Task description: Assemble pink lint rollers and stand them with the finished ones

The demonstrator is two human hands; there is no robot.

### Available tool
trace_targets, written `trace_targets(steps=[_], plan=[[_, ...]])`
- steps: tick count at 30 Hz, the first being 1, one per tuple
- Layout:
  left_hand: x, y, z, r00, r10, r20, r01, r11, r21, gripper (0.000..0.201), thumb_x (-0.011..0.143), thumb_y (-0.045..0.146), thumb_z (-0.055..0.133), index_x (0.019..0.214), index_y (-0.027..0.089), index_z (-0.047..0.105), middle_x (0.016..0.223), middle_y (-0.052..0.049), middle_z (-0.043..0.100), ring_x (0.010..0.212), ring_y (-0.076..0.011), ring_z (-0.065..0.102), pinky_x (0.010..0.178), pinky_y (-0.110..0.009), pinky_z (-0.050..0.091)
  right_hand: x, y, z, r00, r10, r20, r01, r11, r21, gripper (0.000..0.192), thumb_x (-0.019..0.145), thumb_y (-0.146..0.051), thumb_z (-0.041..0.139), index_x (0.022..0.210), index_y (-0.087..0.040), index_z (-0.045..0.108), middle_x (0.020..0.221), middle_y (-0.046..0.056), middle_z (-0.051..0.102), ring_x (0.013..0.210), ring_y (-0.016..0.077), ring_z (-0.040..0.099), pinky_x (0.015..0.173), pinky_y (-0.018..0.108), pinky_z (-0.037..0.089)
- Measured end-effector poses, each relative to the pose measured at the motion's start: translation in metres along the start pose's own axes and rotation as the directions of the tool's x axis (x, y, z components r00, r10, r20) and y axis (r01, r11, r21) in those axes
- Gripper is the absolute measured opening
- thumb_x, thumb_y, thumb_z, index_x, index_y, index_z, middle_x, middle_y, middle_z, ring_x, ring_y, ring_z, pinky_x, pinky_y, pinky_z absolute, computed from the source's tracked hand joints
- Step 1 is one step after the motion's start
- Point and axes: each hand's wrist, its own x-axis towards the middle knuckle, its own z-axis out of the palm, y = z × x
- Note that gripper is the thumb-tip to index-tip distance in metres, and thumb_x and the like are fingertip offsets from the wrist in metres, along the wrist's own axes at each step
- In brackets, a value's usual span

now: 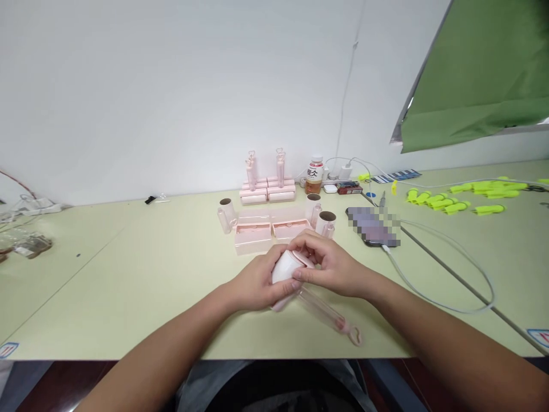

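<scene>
Fingers: your left hand (257,284) and right hand (330,264) both grip the pink lint roller (288,269) | handle (328,313) rests on worktop (141,274)

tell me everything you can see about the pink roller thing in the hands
The lint roller lies low over the near edge of the pale green table, held between both hands. Its head is a white, rounded roll with a pale pink cap, gripped by the left hand from below and the side, while the right hand pinches the cap end with its fingertips. A clear, tube-like handle slants down toward the right, ending in a pink heart-shaped loop near the table's edge. It looks like plastic.
</scene>
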Motion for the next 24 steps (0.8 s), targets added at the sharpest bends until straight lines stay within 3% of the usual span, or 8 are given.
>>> trace_targets(steps=[10, 18, 21, 24], plan=[[-0.001, -0.005, 0.015, 0.997, 0.024, 0.072, -0.033, 0.992, 0.122, 0.058, 0.092, 0.050, 0.047, 0.138, 0.018, 0.033, 0.115, -0.013, 0.063, 0.092, -0.0269, 0.062, 0.078, -0.038, 0.049, 0.001, -0.016, -0.011, 0.982, 0.120, 0.144, -0.112, 0.992, -0.063, 0.026, 0.066, -0.013, 0.068, 0.082, -0.020, 0.048, 0.077, -0.004, 0.044, 0.068, 0.0115, 0.040, 0.059, 0.024, 0.033], [-0.003, -0.007, 0.025, 0.995, 0.040, 0.087, -0.053, 0.987, 0.152, 0.052, 0.092, 0.050, 0.046, 0.133, 0.019, 0.038, 0.117, -0.012, 0.062, 0.095, -0.0277, 0.062, 0.078, -0.038, 0.049, 0.000, -0.016, -0.013, 0.955, 0.204, 0.215, -0.195, 0.979, -0.064, 0.032, 0.061, -0.013, 0.068, 0.076, -0.021, 0.041, 0.072, -0.006, 0.041, 0.065, 0.0108, 0.036, 0.054, 0.023, 0.029], [-0.003, -0.007, 0.025, 0.999, 0.013, 0.044, -0.019, 0.989, 0.147, 0.051, 0.091, 0.049, 0.048, 0.132, 0.021, 0.039, 0.117, -0.012, 0.063, 0.094, -0.0281, 0.063, 0.078, -0.039, 0.048, 0.002, -0.012, -0.010, 0.946, 0.237, 0.220, -0.229, 0.972, -0.061, 0.030, 0.060, -0.013, 0.065, 0.072, -0.021, 0.039, 0.070, -0.006, 0.040, 0.064, 0.0106, 0.035, 0.053, 0.023, 0.027], [-0.003, -0.008, 0.026, 0.997, -0.049, -0.061, 0.057, 0.990, 0.131, 0.046, 0.092, 0.047, 0.048, 0.130, 0.022, 0.040, 0.116, -0.011, 0.064, 0.096, -0.0292, 0.064, 0.080, -0.040, 0.048, 0.006, -0.003, -0.002, 0.956, 0.263, 0.129, -0.255, 0.964, -0.080, 0.028, 0.059, -0.009, 0.056, 0.064, -0.021, 0.031, 0.064, -0.006, 0.035, 0.061, 0.0100, 0.032, 0.052, 0.024, 0.023]])
